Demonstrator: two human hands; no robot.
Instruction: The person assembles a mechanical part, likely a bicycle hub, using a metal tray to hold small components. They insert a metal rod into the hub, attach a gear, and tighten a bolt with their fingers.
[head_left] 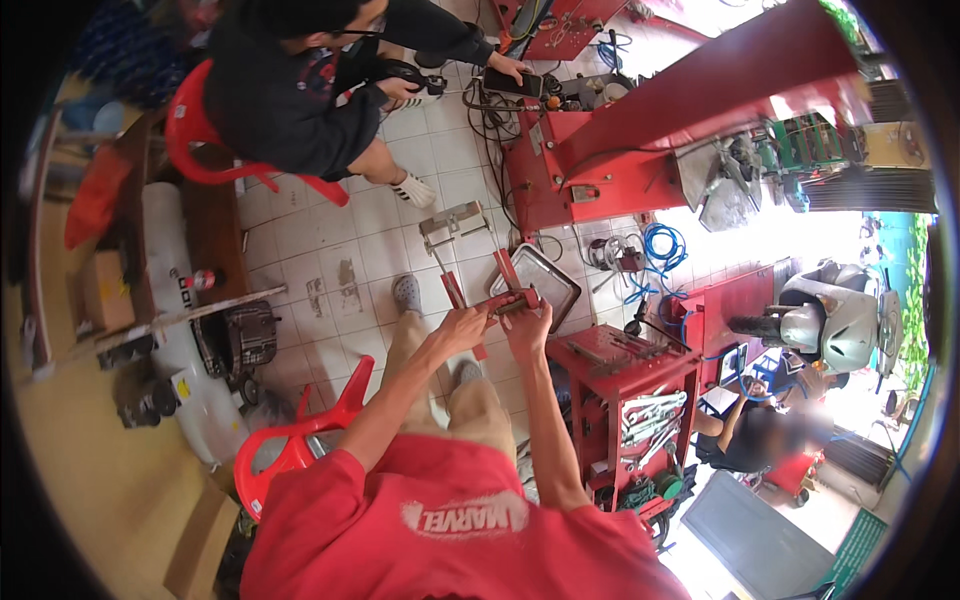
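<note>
I am holding a red metal frame with straight arms out in front of my body, over the tiled floor. My left hand is closed around its near bar. Close beside it, my right hand grips the bar's right end, fingertips at a red block there. A grey metal bracket lies at the far end of the frame's left arm; I cannot tell if they are joined. Just beyond the right arm sits a shallow metal tray on the floor.
A person sits on a red chair at far left, one hand on a phone. A red lift stands ahead. A tool cart is at right, another red chair at left. Cables cross the floor.
</note>
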